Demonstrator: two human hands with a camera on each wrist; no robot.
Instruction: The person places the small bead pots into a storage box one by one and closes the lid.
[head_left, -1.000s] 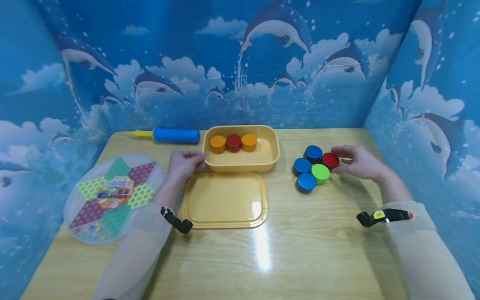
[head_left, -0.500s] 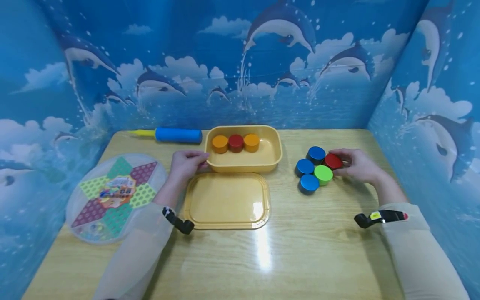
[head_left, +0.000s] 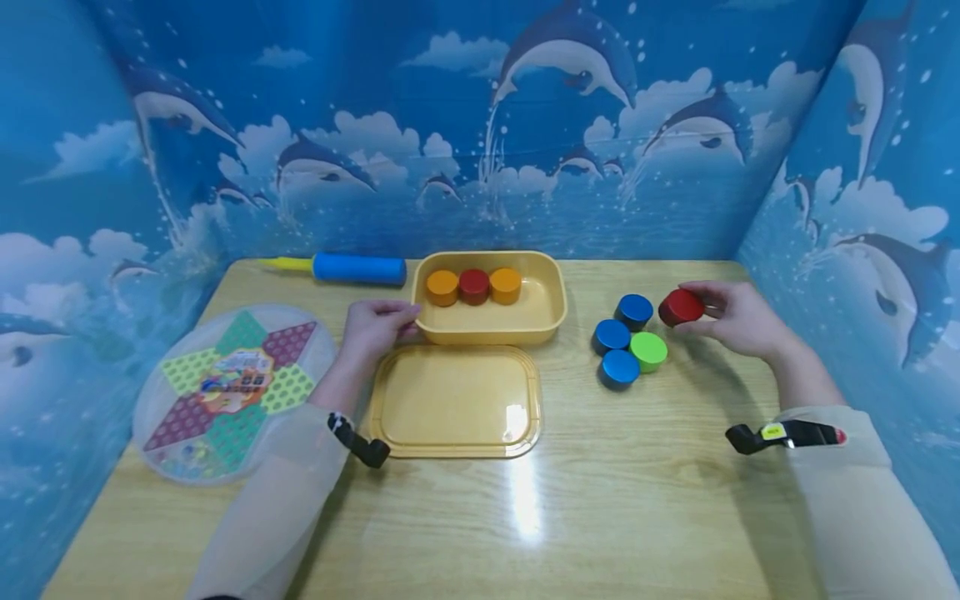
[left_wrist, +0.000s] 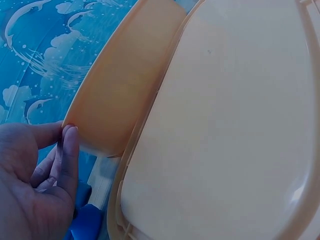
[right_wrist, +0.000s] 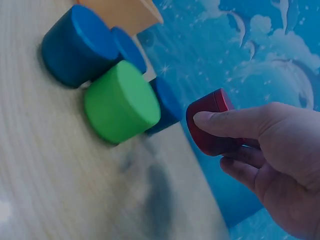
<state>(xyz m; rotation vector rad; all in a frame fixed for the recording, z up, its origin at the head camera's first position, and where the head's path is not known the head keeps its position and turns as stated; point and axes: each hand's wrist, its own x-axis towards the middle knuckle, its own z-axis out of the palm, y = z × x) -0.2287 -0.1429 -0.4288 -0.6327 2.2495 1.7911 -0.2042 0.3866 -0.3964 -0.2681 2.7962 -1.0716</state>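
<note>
Between thumb and fingers my right hand (head_left: 738, 321) grips a red cylindrical block (head_left: 681, 307), lifted off the table; the right wrist view shows the thumb across its side. Just left of it stand a green block (head_left: 648, 351) and three blue blocks, one of them at the front (head_left: 619, 368). My left hand (head_left: 372, 332) pinches the left rim of a yellow plastic tub (head_left: 491, 335), thumb and fingertips on the edge in the left wrist view. Inside the tub, a red block (head_left: 473, 287) sits between two orange blocks (head_left: 442, 288) in a row.
A flat yellow lid (head_left: 456, 402) lies in front of the tub. On the left is a round board game case (head_left: 234, 392) with a star pattern. A blue hand pump (head_left: 358, 269) with a yellow tip lies behind. Dolphin-print cloth walls (head_left: 480, 133) enclose the table.
My right hand closed on the red block beside the green one and raised it, moving slightly right and away from the cluster. The left hand stays at the tub's rim.
</note>
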